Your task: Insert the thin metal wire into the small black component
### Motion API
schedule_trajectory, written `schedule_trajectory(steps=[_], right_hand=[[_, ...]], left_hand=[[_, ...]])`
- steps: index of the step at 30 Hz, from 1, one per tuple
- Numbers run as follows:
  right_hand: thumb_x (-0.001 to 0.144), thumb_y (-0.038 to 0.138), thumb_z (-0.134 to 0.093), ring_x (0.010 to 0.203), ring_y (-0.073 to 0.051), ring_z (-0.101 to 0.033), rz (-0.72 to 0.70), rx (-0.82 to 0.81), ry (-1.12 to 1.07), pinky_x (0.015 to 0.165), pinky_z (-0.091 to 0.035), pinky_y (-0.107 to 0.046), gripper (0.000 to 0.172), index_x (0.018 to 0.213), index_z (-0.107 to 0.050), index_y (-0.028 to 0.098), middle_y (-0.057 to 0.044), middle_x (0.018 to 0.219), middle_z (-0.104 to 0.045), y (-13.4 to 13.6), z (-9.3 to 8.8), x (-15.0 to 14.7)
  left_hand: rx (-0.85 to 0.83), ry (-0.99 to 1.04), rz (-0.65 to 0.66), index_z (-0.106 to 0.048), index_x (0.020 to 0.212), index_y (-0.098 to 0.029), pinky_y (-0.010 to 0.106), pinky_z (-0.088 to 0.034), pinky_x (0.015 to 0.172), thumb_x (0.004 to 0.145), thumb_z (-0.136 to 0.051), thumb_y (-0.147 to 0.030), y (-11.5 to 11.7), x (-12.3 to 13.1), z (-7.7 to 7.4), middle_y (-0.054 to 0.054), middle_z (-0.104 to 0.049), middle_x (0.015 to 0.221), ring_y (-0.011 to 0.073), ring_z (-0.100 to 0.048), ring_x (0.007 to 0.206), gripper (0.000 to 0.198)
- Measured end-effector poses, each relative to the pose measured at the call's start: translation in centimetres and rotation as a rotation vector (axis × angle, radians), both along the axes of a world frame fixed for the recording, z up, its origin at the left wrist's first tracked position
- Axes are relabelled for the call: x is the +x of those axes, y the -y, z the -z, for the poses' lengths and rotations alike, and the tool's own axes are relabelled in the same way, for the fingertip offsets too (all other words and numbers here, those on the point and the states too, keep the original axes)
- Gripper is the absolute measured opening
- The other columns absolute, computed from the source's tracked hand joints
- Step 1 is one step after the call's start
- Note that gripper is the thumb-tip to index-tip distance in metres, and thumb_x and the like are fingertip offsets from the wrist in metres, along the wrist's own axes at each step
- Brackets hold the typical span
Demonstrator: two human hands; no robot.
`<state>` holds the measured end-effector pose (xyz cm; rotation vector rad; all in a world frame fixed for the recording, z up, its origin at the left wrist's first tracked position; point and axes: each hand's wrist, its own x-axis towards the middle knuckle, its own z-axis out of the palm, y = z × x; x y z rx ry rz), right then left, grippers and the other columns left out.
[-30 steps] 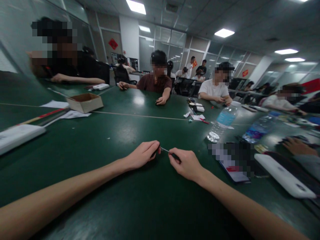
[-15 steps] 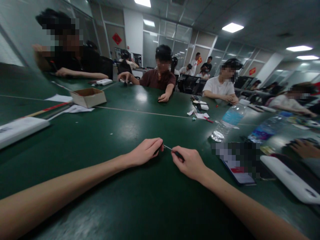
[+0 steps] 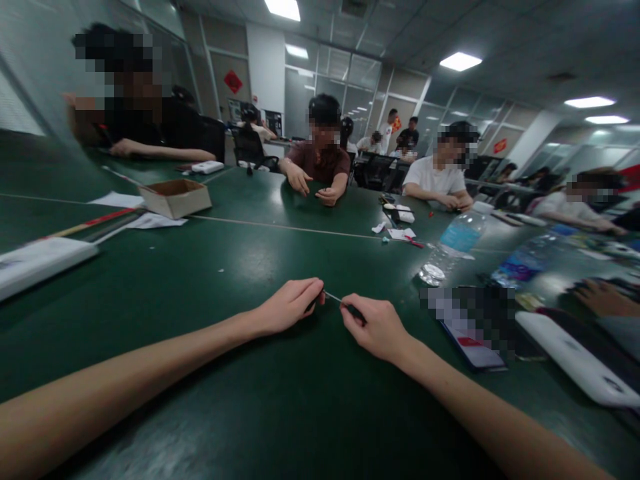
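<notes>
Both my hands rest on the dark green table (image 3: 250, 267) near its middle. My right hand (image 3: 376, 327) pinches the black handle of a thin tool (image 3: 345, 305), likely a small screwdriver, whose metal shaft points left. My left hand (image 3: 290, 305) is closed round something small and dark at the tip of that shaft; I cannot make out what it is. The two hands are a few centimetres apart, joined by the shaft.
A phone (image 3: 473, 333) and a white case (image 3: 575, 363) lie to my right, with two water bottles (image 3: 453, 243) behind them. A cardboard box (image 3: 175, 197) and papers sit at far left. Several people work along the far side.
My hands have held their grip and place. The person opposite in the brown shirt has drawn one arm in toward the other hand.
</notes>
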<state>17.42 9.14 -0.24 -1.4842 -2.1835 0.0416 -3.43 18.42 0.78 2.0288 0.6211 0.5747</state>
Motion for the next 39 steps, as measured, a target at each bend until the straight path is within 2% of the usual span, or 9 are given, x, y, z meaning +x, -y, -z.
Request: schedule_trajectory(steps=[39], right_hand=[[0.094, 0.026, -0.048, 0.059, -0.011, -0.052, 0.018, -0.035, 0.003, 0.06, -0.037, -0.023, 0.014, 0.1, -0.059, 0.02, 0.002, 0.07, -0.059, 0.0, -0.05, 0.04]], left_hand=[[0.027, -0.007, 0.0, -0.059, 0.085, -0.016, 0.023, -0.036, 0.055, 0.099, -0.025, -0.047, -0.05, -0.04, -0.06, -0.004, -0.047, 0.054, 0.011, -0.045, 0.052, 0.048]])
